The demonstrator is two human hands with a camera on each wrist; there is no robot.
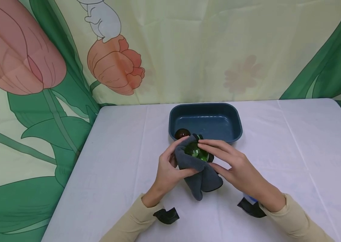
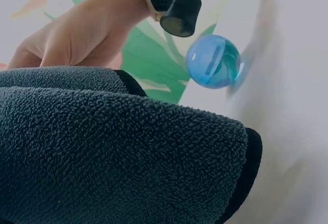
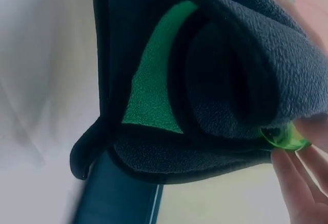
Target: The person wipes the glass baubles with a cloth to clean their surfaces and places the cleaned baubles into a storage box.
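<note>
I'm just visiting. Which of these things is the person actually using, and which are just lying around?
In use:
grey cloth, held in the left fingers
green ball, partly wrapped, touched by the right fingers

Apparently lying about:
blue basin
dark reddish ball, inside the basin
clear blue ball, on the table
flowery curtain, behind

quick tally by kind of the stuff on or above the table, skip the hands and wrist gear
Balls: 3 (green ball, dark ball, blue ball)
Cloth: 1
Tub: 1
Total: 5
</note>
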